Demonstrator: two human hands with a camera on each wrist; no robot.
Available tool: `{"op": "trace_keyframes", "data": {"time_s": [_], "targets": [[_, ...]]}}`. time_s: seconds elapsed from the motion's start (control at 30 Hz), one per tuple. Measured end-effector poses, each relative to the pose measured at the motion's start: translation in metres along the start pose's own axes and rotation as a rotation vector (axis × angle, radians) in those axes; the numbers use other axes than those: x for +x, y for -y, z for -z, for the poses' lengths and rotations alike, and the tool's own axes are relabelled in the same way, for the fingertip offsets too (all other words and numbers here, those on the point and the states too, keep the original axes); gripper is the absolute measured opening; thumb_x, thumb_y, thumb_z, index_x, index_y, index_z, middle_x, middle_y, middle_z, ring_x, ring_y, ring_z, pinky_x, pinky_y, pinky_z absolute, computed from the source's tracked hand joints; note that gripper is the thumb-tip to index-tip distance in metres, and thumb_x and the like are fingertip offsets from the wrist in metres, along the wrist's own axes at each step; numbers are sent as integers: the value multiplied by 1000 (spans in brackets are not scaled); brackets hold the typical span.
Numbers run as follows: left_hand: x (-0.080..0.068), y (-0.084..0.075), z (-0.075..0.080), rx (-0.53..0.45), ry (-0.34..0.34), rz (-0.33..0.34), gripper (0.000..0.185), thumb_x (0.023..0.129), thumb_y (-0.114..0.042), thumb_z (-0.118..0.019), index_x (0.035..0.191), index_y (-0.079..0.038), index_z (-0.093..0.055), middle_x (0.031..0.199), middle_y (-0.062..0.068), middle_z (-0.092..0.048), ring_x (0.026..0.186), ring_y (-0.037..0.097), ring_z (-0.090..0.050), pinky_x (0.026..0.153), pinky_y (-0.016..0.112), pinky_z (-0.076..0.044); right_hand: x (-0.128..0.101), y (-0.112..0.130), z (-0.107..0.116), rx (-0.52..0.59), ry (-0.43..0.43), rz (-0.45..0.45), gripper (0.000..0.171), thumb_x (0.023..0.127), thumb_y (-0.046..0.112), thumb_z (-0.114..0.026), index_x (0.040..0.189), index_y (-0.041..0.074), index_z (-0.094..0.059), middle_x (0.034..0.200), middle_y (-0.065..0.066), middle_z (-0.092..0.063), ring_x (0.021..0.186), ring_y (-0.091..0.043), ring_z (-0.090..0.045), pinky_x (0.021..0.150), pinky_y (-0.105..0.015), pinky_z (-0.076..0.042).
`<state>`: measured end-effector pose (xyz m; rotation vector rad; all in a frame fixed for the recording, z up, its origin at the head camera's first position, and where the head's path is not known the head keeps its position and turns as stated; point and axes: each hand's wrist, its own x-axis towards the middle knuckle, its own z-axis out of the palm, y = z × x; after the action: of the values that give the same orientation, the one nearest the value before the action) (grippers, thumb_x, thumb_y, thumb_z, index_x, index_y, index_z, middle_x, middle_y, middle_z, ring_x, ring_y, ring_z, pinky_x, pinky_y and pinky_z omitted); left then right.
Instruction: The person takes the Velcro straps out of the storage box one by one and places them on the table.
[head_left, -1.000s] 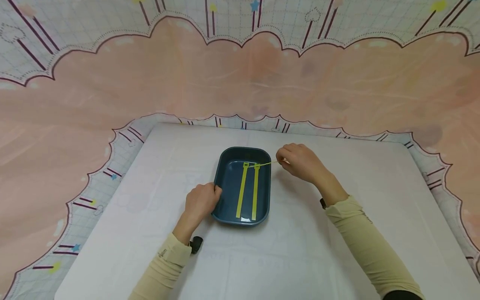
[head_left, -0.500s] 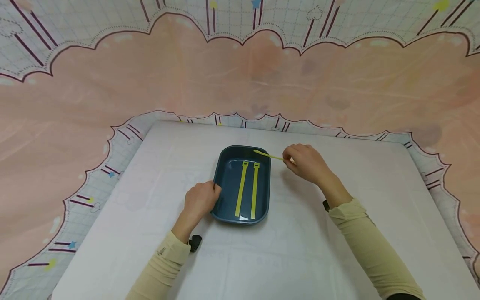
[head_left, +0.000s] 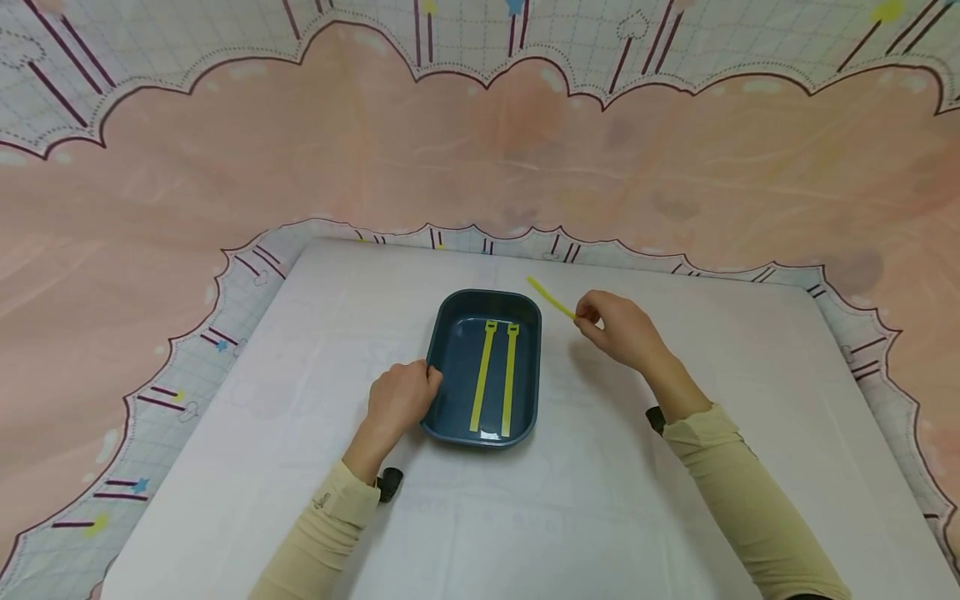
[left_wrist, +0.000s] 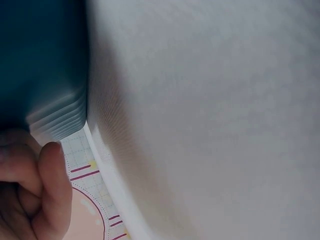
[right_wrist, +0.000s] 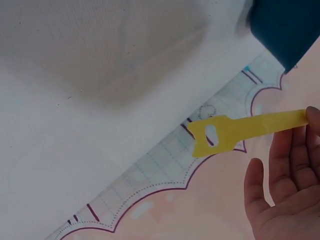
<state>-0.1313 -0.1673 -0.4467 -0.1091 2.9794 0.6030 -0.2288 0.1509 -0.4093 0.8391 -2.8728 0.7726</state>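
A dark blue rectangular tray (head_left: 452,425) sits on the table, its left rim gripped by my left hand (head_left: 401,396). In the left wrist view, curled fingers (left_wrist: 55,185) show at the tray's edge. Two yellow hook-and-loop cable ties (head_left: 482,375) with slotted heads lie lengthwise inside, side by side. My right hand (head_left: 618,329) is in the air right of the tray and pinches a third yellow cable tie (head_left: 551,296), which points up and left past the tray's far right corner. In the right wrist view, this tie's slotted head (right_wrist: 212,135) is at the end away from the fingertips.
The table (head_left: 585,517) has a white cover. Its far edge borders a peach cloth (head_left: 337,150) with scalloped, patterned trim. Black wrist cameras (head_left: 390,483) are strapped under both wrists.
My right hand has drawn rightward from the tray, bringing the third cable tie out from over the other two. Its free end has swung upward. The left hand keeps its grip on the rim.
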Motion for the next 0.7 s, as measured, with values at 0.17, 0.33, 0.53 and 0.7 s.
{"op": "trace_keyframes", "data": {"time_s": [0.17,0.33,0.53,0.7], "targets": [[0,0,0,0,-4,-4,34,95,-21,-44,65,-8,-53,57,6,-46,50,21,-47,46,31,-33,-1,-1,0,16,-2,-18,10,91,8,-65,100,3,-63,95,-10,-67,87,-25,-63,78,-44,-49],[0,0,-1,3,-9,-1,34,95,-21,-44,65,-8,-53,57,6,-47,50,21,-47,45,31,-33,-3,-1,1,28,-5,-37,11,92,9,-64,100,3,-63,94,-10,-67,86,-25,-63,77,-44,-49],[0,-1,-1,-1,-1,12,33,95,-21,-44,66,-8,-53,58,6,-47,51,21,-47,46,31,-34,-6,1,1,73,-24,-60,11,92,10,-64,99,2,-63,91,-11,-68,82,-25,-63,73,-42,-48],[0,0,0,3,-3,10,34,95,-21,-44,65,-8,-54,58,7,-48,51,21,-47,46,31,-34,-9,2,2,136,4,-129,14,93,11,-64,100,0,-63,91,-13,-68,84,-27,-62,75,-41,-48]]}}
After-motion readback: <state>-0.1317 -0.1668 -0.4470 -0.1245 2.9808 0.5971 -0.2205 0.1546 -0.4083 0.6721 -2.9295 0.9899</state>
